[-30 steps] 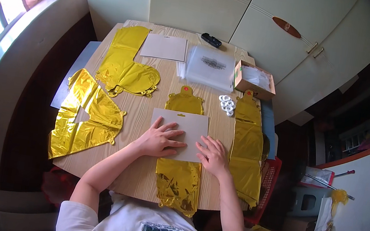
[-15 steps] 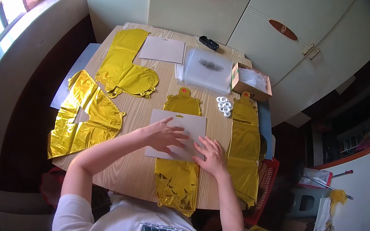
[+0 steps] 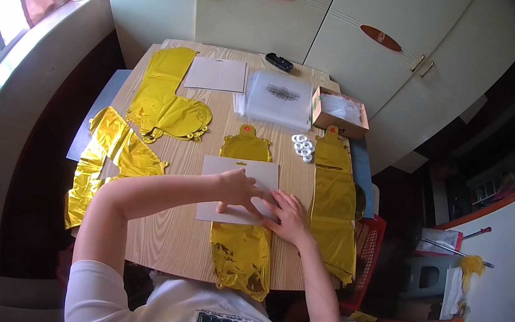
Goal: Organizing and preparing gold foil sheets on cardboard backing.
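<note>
A pale rectangular backing card [image 3: 215, 176] with a hanging slot lies across the middle of a flat gold foil balloon [image 3: 241, 255]. The balloon shows above and below the card. My left hand [image 3: 241, 190] reaches across the card, palm down with its fingers spread on it. At the card's right edge rests my right hand [image 3: 290, 220], open and flat, its fingertips near those of my left hand. Both hands hold nothing. To the right lies a second long gold foil balloon [image 3: 334, 219], folded in creases.
Further gold foil balloons [image 3: 162, 93] and a shiny foil piece [image 3: 96, 163] lie at the left. Behind are a stack of cards [image 3: 217, 75], clear plastic bags [image 3: 280, 101], an open box [image 3: 340, 117], white rings [image 3: 303, 146] and a black object [image 3: 279, 62].
My left hand has moved right and slightly down over the card, closer to my right hand. My right hand stays at the card's right edge. The whole view has shifted slightly.
</note>
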A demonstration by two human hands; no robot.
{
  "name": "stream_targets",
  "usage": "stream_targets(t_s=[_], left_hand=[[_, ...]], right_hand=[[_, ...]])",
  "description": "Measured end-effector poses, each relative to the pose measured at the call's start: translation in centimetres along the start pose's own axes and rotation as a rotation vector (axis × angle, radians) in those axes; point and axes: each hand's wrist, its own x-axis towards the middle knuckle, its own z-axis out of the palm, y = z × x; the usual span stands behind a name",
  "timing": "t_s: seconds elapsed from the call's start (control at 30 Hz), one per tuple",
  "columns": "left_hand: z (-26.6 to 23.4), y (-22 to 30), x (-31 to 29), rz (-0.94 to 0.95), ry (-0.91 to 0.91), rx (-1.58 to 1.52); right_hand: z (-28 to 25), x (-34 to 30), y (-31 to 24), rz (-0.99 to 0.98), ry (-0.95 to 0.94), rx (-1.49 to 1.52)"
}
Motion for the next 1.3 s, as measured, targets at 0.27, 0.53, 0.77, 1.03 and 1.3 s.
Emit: stream_targets(t_s=[0.27,0.53,0.77,1.03,1.3], left_hand=[[0.1,0.1,0.0,-0.017,-0.018,-0.016],[0.0,0.1,0.0,-0.011,-0.011,0.014],[-0.1,-0.2,0.1,0.018,0.037,-0.014],[6.4,-2.2,2.4,-0.436,0.315,-2.243],[8.2,-2.7,3.6,-0.48,0.206,-3.136]], right_hand=[[-7.1,-6.1,-7.3,-0.205,-0.408,-0.02],[-4.4,-10.9,-9.0,-0.445,-0.087,-0.065],[-7.3,-2.6,-9.2,-0.362,0.247,0.236],[-5.2,5.4,-3.8,0.263,0.279,0.571],[-1.5,-0.1,-2.1,0.162,-0.076,0.179]])
